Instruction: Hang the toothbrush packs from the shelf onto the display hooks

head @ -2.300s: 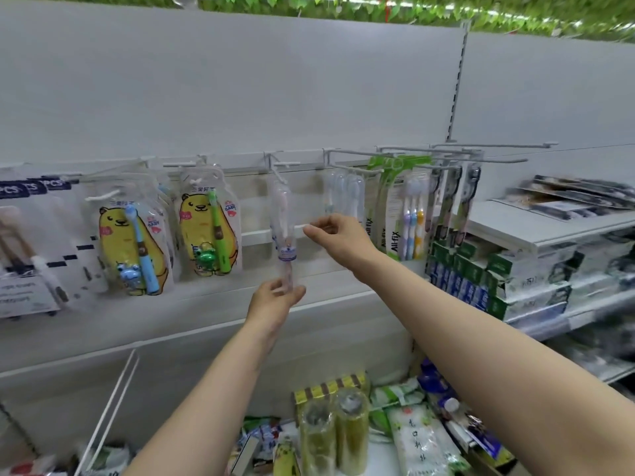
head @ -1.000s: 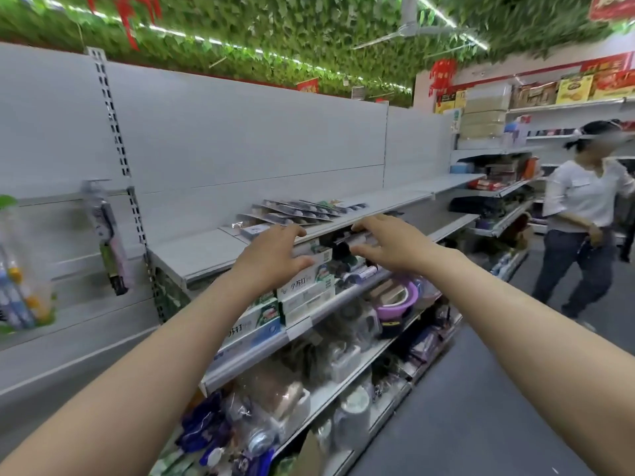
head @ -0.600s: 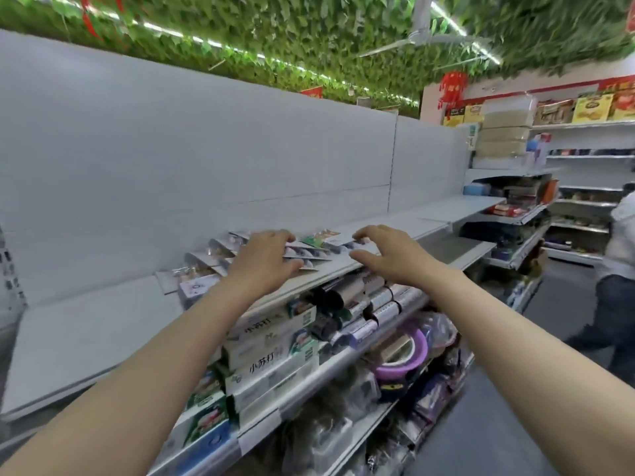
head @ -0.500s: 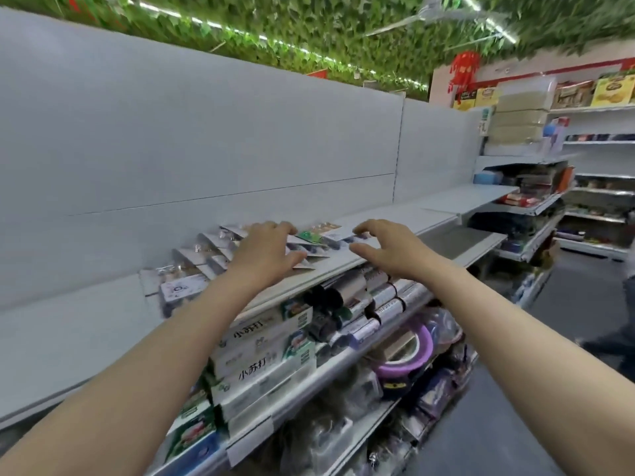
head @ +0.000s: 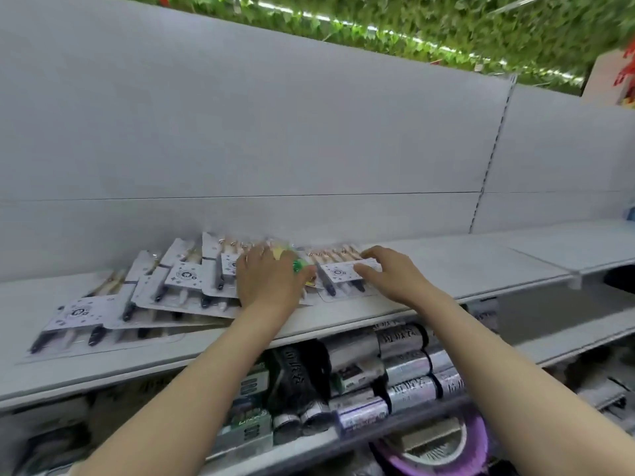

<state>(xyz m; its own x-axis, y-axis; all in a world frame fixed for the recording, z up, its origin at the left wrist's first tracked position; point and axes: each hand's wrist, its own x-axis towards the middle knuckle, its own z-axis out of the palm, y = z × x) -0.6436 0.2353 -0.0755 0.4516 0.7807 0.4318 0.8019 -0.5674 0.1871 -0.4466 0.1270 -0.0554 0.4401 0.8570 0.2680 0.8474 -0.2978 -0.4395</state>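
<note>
Several flat toothbrush packs (head: 182,280) with white cards lie fanned in an overlapping row on the grey shelf (head: 464,269). My left hand (head: 271,280) lies flat on the middle of the row, partly covering a yellow-green pack (head: 292,261). My right hand (head: 391,273) touches the card of the rightmost pack (head: 338,274) with its fingertips. Neither hand grips anything that I can see. The display hooks are out of view.
A white back panel rises behind the shelf. On the shelf below stand silver rolls (head: 405,365), black rolls (head: 299,372) and boxes. A purple round item (head: 446,451) sits lower right. The shelf top to the right of the packs is bare.
I have turned right, away from the hooks with hanging packs, to the shelf. Both hands have reached forward and come to rest on the packs lying there.
</note>
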